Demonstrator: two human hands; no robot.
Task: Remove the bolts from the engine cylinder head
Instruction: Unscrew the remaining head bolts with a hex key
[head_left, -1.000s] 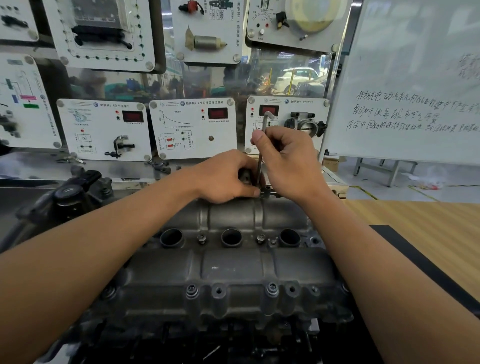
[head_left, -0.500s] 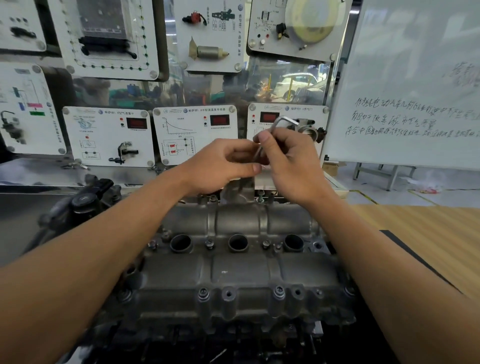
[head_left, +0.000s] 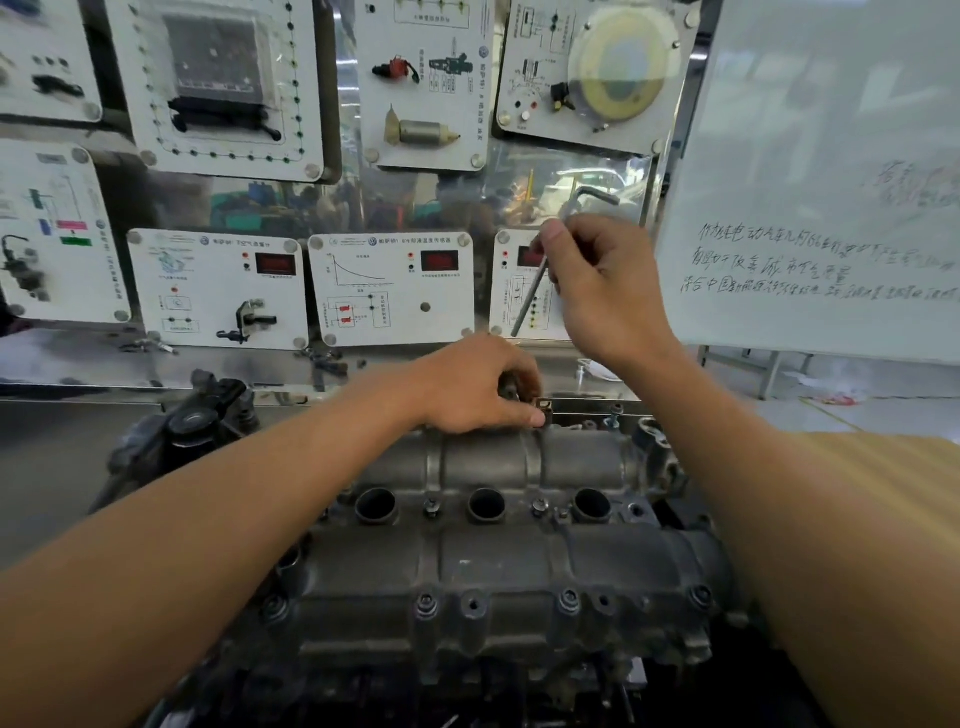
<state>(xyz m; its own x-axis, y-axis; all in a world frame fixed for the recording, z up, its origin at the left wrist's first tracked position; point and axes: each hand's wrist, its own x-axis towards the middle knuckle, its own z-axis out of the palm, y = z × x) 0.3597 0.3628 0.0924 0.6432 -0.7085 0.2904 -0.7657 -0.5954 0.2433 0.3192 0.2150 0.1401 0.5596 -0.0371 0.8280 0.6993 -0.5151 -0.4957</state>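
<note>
Filling the view from the centre down to 6 o'clock, the grey cast-metal engine cylinder head (head_left: 493, 566) lies lengthwise across the bench, with three open round wells in a row along its middle. At 2 o'clock stands a white handwritten whiteboard (head_left: 831, 156), and from 9 to 12 o'clock hang white square training panels (head_left: 389, 286) with red displays and mounted parts. The left hand (head_left: 478, 387) rests on the head's far edge, at 12 o'clock of the wells, fingers curled down over a small dark part; whether they grip it I cannot tell. The right hand (head_left: 605, 283) is up at 1 o'clock of the left, clear of the head, thumb and fingers pinching a grey L-shaped steel hex key (head_left: 527, 301) whose long shank slants down toward 7 o'clock, tip in the air. Dark round-headed bolts (head_left: 568, 600) sit in the bosses along the head's near edge, at 6 o'clock of the wells.
</note>
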